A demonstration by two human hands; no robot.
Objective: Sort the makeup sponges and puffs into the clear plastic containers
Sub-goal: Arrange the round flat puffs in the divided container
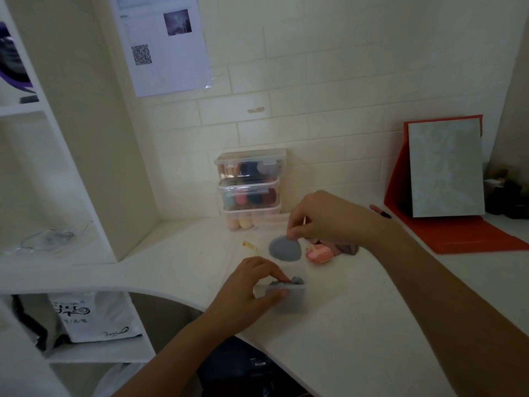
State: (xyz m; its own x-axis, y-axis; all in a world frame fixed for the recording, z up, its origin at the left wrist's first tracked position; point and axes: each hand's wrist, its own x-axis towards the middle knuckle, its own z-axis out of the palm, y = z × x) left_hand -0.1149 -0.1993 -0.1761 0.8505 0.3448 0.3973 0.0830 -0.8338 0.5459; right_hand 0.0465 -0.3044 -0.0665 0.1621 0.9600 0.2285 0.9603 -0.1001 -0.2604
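Note:
My right hand (320, 217) pinches a grey teardrop puff (284, 248) by its top and holds it just above the white desk. My left hand (249, 290) grips a small clear container (292, 300) near the desk's front edge, thumb on its side and index finger pressing grey puffs (296, 280) inside it. A pink puff (319, 253) and a mauve puff (347, 249) lie on the desk under my right wrist. Three stacked clear boxes (250, 189) with coloured sponges stand against the back wall.
A small yellowish clear piece (249, 245) lies left of the grey puff. A red folder stand with a pale board (446, 170) sits at the right, with a pink pen (379, 211) beside it. White shelving (57, 196) rises at the left.

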